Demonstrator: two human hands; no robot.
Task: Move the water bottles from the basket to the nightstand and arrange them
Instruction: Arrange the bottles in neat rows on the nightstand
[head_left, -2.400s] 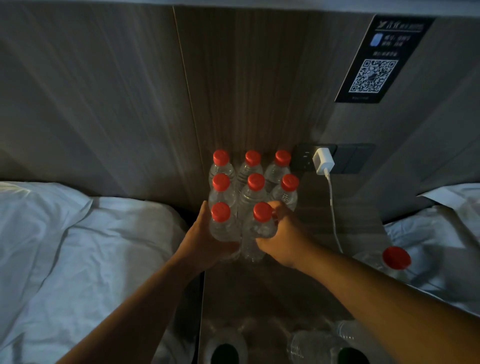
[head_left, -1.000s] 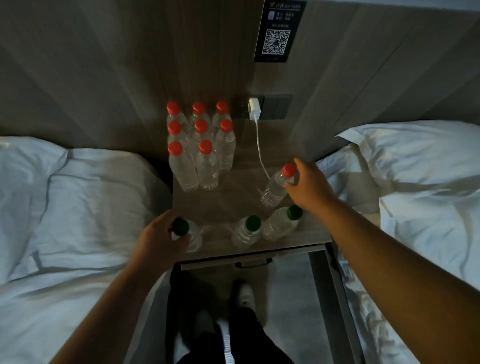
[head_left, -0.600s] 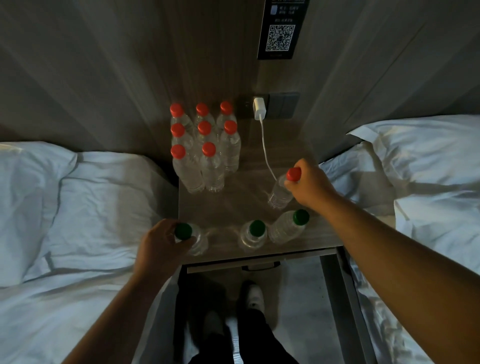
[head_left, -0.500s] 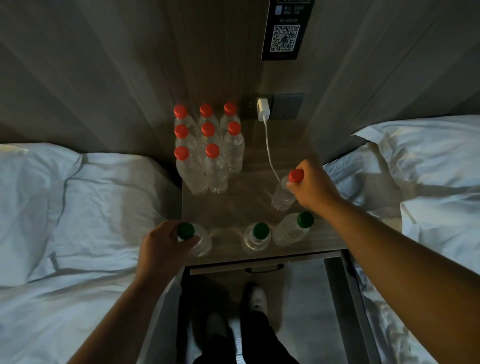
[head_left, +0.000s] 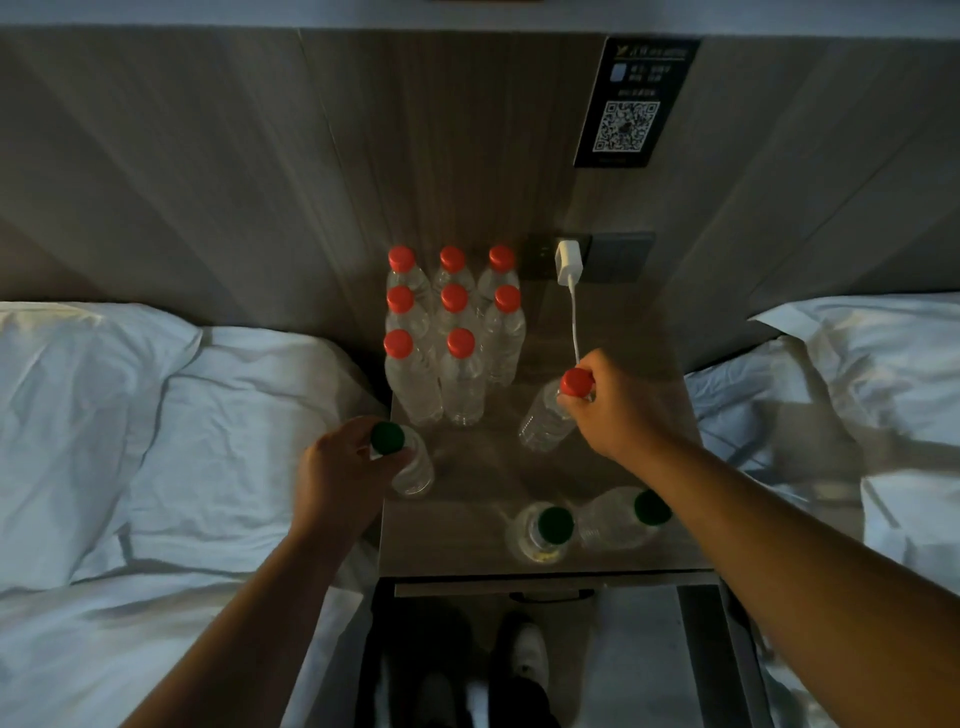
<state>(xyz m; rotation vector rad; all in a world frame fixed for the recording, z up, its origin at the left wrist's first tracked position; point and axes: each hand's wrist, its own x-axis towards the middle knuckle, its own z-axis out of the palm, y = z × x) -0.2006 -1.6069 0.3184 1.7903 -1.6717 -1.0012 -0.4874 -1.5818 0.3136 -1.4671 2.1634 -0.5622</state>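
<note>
Wood-grain nightstand surface (head_left: 467, 519) carries every bottle in view; the basket is not in view. Block of eight upright clear plastic bottles with red caps (head_left: 454, 332) stands at centre frame against the wall panel, in rows of three, three and two. The gap is at the right end of the front row.

Right hand (head_left: 610, 410): fingers curled and clamped round the neck of a ninth red-capped clear plastic bottle (head_left: 545, 423). Its long axis is tilted, cap toward the upper right and base toward the lower left. Whether the base touches the surface cannot be told. The gap lies just left of this bottle and slightly up-frame, and the right hand is the nearer one to it.

Left hand (head_left: 337, 467): fingers closed round the top of a clear plastic bottle with a dark green cap (head_left: 415, 470), at the left edge of the surface, below the block. Two more green-capped bottles (head_left: 555, 525) sit near the front edge.

Judgement: the next move is a short leftward carry, righting the bottle into the gap. White charger cable (head_left: 574, 322) runs down to the right hand, so snagging is a risk.
</note>
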